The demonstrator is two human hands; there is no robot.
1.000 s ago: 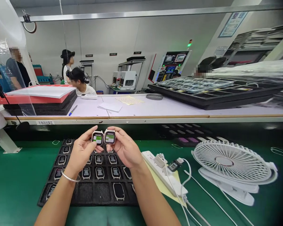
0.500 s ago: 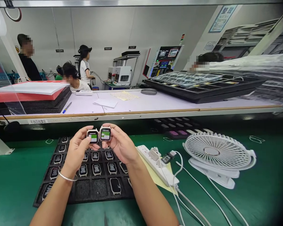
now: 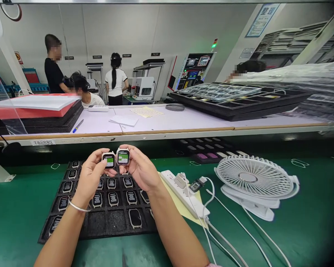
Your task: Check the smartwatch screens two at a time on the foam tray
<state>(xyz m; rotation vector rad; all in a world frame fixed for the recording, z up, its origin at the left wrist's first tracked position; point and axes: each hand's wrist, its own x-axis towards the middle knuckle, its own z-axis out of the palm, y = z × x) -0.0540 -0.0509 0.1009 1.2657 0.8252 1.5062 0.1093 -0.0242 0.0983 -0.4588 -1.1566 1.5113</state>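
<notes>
Above the far part of a black foam tray (image 3: 100, 224), my left hand (image 3: 92, 172) is closed on a smartwatch (image 3: 108, 160) without a strap, its screen lit with green and white blocks. A similar smartwatch (image 3: 123, 157) is gripped by my right hand (image 3: 140, 167), with its screen also lit green and white. The two watches sit side by side, nearly touching. Below them, the tray holds rows of more watch bodies, many with white text on dark screens. One tray watch (image 3: 135, 218) near the front has a dark screen. My forearms hide parts of the tray.
Right of the tray lies a white power strip (image 3: 183, 193) with plugs and cables, then a white clip fan (image 3: 250, 178). A raised shelf (image 3: 156, 128) crosses ahead, bearing foam trays (image 3: 233, 115) and a pen (image 3: 78, 126). Several people are beyond it.
Both hands and their watches stay almost still, with the whole view shifted slightly. In the background, the standing person in black has moved right, and the person in white has turned away.
</notes>
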